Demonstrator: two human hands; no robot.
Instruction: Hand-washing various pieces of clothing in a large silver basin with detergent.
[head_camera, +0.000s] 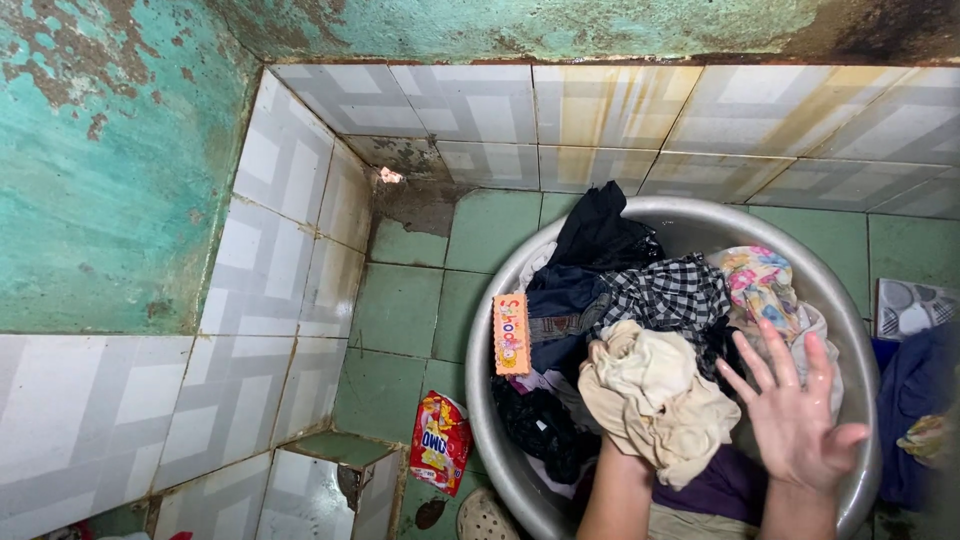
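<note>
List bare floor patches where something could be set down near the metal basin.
Free: green floor tiles between the white tiled wall and the round metal basin; also behind the basin. Crowded: the basin, heaped with clothes, where the left hand is hidden under a cream cloth and the open right hand hovers.

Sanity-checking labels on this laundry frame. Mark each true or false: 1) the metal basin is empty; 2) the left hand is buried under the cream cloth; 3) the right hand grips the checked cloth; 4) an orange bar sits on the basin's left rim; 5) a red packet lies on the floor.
1) False: the metal basin is full of clothes.
2) True: the left hand is hidden under the cream cloth.
3) False: the right hand is open, fingers spread, holding nothing; the checked cloth lies apart.
4) True: orange bar.
5) True: red packet.
</note>
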